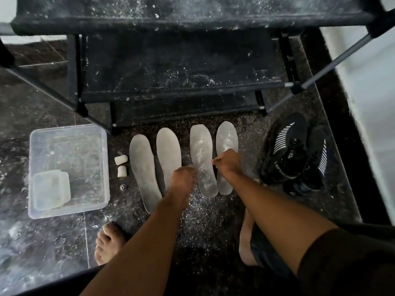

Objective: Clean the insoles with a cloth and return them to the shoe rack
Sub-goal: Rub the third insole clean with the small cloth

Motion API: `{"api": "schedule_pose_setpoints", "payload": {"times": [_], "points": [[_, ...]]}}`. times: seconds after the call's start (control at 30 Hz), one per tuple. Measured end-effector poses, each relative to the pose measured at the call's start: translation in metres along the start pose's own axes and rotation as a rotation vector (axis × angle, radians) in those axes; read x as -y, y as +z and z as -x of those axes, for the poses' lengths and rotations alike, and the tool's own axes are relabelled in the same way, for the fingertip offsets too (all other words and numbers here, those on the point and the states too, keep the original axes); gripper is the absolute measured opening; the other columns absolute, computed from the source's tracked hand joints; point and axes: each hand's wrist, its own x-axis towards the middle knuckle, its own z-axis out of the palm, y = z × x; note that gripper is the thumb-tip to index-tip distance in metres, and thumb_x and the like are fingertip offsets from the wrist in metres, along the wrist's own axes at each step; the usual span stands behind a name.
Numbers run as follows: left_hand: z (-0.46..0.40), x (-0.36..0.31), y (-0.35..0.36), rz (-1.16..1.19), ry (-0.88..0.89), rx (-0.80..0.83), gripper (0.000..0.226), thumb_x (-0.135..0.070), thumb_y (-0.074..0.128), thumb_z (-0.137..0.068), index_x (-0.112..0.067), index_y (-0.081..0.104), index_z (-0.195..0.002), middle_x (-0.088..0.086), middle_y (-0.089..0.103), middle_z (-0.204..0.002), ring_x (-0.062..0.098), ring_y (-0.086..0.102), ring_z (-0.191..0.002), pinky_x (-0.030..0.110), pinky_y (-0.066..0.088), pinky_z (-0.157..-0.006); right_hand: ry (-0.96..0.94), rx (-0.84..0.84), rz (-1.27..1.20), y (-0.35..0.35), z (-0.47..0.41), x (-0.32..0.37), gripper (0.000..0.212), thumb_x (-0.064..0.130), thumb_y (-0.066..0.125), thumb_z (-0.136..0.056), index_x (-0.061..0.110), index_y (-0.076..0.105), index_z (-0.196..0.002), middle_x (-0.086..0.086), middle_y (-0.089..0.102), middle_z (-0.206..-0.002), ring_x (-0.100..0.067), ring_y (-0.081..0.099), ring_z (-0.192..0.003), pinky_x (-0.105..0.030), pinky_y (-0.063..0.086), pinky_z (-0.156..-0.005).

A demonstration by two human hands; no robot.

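Note:
Several grey insoles lie side by side on the dark floor in front of the black shoe rack. The far-left insole and the one beside it look plain. The third insole and the far-right insole carry white powder. My left hand pinches the left edge of the third insole. My right hand pinches its right edge, partly covering the far-right insole. Two small white rolls lie left of the insoles; whether they are cloth I cannot tell.
A clear plastic box with a smaller container inside sits at left. A pair of black sneakers stands at right. A small dark cap lies near the rolls. White powder dusts floor and rack. My bare feet are below.

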Motion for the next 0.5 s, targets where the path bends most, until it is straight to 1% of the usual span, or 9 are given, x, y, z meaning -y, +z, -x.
{"api": "schedule_pose_setpoints", "payload": {"times": [0.07, 0.1, 0.13, 0.17, 0.23, 0.27, 0.4, 0.43, 0.5], "points": [[-0.003, -0.003, 0.0, -0.021, 0.008, 0.012, 0.032, -0.001, 0.037, -0.105, -0.011, 0.067, -0.102, 0.002, 0.066, -0.078, 0.006, 0.054, -0.049, 0.018, 0.039, -0.047, 0.018, -0.008, 0.04, 0.007, -0.001, 0.006, 0.037, 0.028, 0.08, -0.079, 0.002, 0.07, -0.103, -0.014, 0.073, -0.102, -0.028, 0.07, -0.096, -0.036, 0.057, -0.083], [-0.005, -0.005, -0.001, -0.017, -0.001, -0.001, 0.032, -0.003, 0.036, -0.106, -0.009, 0.067, -0.106, 0.002, 0.068, -0.079, 0.004, 0.055, -0.045, 0.018, 0.038, -0.042, 0.041, -0.022, 0.044, 0.007, 0.001, 0.009, 0.039, 0.027, 0.078, -0.08, 0.002, 0.068, -0.107, -0.015, 0.071, -0.107, -0.03, 0.068, -0.1, -0.037, 0.056, -0.084], [-0.006, -0.007, -0.001, 0.006, -0.008, -0.018, 0.032, -0.007, 0.037, -0.106, -0.008, 0.069, -0.111, 0.004, 0.072, -0.083, 0.005, 0.058, -0.047, 0.019, 0.04, -0.041, 0.067, -0.041, 0.038, 0.009, 0.0, 0.011, 0.039, 0.026, 0.077, -0.081, 0.002, 0.066, -0.11, -0.016, 0.069, -0.11, -0.031, 0.067, -0.103, -0.037, 0.056, -0.086], [-0.007, -0.007, -0.003, 0.023, -0.006, -0.039, 0.032, -0.009, 0.039, -0.106, -0.009, 0.071, -0.113, 0.005, 0.074, -0.087, 0.008, 0.062, -0.053, 0.02, 0.042, -0.044, 0.105, -0.053, 0.018, 0.009, 0.0, 0.014, 0.039, 0.024, 0.076, -0.081, 0.002, 0.065, -0.111, -0.017, 0.068, -0.113, -0.032, 0.066, -0.105, -0.038, 0.055, -0.086], [-0.007, -0.007, -0.005, 0.012, 0.012, -0.071, 0.032, -0.009, 0.043, -0.104, -0.015, 0.074, -0.103, 0.007, 0.077, -0.093, 0.016, 0.065, -0.071, 0.025, 0.046, -0.053, 0.156, -0.061, -0.023, 0.013, -0.002, 0.016, 0.036, 0.021, 0.075, -0.081, 0.002, 0.065, -0.109, -0.018, 0.068, -0.112, -0.033, 0.066, -0.104, -0.038, 0.056, -0.086], [-0.005, -0.007, -0.005, 0.004, 0.017, -0.079, 0.032, -0.008, 0.043, -0.104, -0.016, 0.073, -0.098, 0.007, 0.076, -0.094, 0.018, 0.065, -0.075, 0.027, 0.047, -0.056, 0.179, -0.06, -0.043, 0.016, -0.004, 0.015, 0.034, 0.022, 0.075, -0.079, 0.002, 0.066, -0.105, -0.018, 0.07, -0.109, -0.032, 0.068, -0.1, -0.037, 0.057, -0.084], [-0.003, -0.009, -0.009, 0.077, 0.001, -0.128, 0.026, -0.008, 0.045, -0.105, -0.01, 0.071, -0.104, 0.005, 0.074, -0.09, 0.014, 0.059, -0.062, 0.024, 0.046, -0.052, 0.259, -0.025, -0.148, 0.043, -0.032, -0.009, 0.033, 0.026, 0.078, -0.066, 0.005, 0.07, -0.09, -0.015, 0.074, -0.091, -0.03, 0.072, -0.08, -0.044, 0.061, -0.071], [-0.004, -0.008, -0.011, 0.086, -0.001, -0.133, 0.025, -0.008, 0.047, -0.104, -0.007, 0.071, -0.111, 0.007, 0.074, -0.093, 0.014, 0.058, -0.062, 0.025, 0.046, -0.052, 0.275, -0.008, -0.172, 0.046, -0.036, -0.013, 0.033, 0.025, 0.078, -0.064, 0.004, 0.07, -0.089, -0.016, 0.074, -0.089, -0.031, 0.072, -0.078, -0.046, 0.061, -0.069], [-0.004, -0.005, -0.014, 0.047, 0.04, -0.101, 0.029, -0.005, 0.048, -0.103, -0.003, 0.066, -0.126, 0.009, 0.068, -0.102, 0.012, 0.058, -0.068, 0.025, 0.047, -0.06, 0.278, 0.019, -0.224, 0.039, -0.029, -0.006, 0.033, 0.022, 0.08, -0.063, 0.002, 0.07, -0.087, -0.017, 0.073, -0.085, -0.033, 0.072, -0.076, -0.048, 0.061, -0.065]]}}
